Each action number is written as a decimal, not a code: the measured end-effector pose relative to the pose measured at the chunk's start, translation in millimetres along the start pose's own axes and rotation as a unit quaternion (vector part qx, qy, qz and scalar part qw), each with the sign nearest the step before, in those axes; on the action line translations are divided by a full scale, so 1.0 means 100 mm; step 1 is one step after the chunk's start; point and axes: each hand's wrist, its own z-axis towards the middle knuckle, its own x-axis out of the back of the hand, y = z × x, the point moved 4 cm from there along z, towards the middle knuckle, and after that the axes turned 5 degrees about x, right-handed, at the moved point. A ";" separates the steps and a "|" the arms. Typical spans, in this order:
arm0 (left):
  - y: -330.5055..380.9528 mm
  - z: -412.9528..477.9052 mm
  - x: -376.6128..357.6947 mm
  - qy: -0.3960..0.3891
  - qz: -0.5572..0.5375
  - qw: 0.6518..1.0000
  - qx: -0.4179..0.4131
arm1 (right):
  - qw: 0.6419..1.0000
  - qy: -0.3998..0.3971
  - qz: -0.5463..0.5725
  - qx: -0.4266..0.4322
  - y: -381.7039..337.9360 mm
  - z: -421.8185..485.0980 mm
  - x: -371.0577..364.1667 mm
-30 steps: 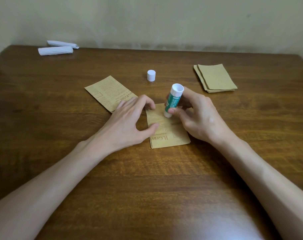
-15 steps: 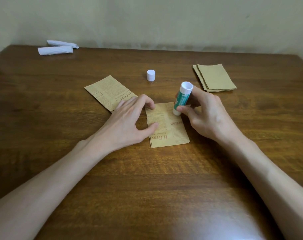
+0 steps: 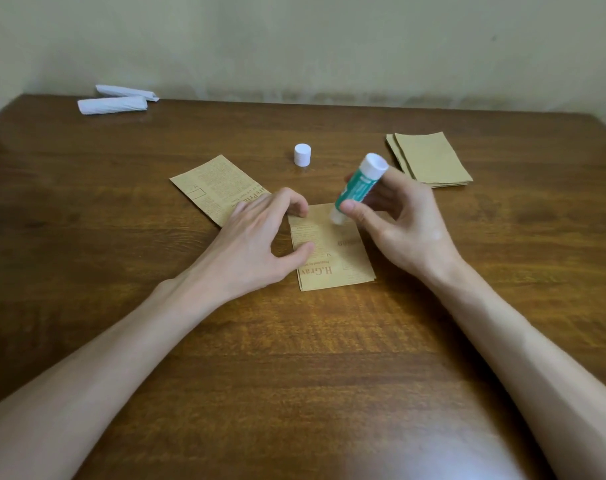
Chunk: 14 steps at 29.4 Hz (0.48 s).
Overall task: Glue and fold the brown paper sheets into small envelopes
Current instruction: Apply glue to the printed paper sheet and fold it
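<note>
glue stick [image 3: 360, 188] slid back left along sheet [image 3: 332, 251] top, right hand [image 3: 401, 223] gripping it, left hand [image 3: 260, 237] fingers spread pinning sheet w/ tips; paper prob shifts if that pressure slips

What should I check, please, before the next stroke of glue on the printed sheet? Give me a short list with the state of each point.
1. Printed sheet pinned flat by the left hand: ok, fingertip and thumb press on its left edge.
2. Glue stick gripped firmly in the right hand: ok.
3. Cap off the stick: ok, it stands apart on the table.
4. Glue tip touching the paper at the far edge: ok, though real contact is hard to confirm.
5. Glue already covering the edge: cannot tell, no glue trace is visible.
6. Stack of plain sheets out of the way: ok, it lies far right.
</note>
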 end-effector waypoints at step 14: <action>-0.03 0.05 -0.01 0.017 0.009 1.000 -0.022 | 0.994 -0.046 -0.091 0.037 -0.09 0.02 -0.20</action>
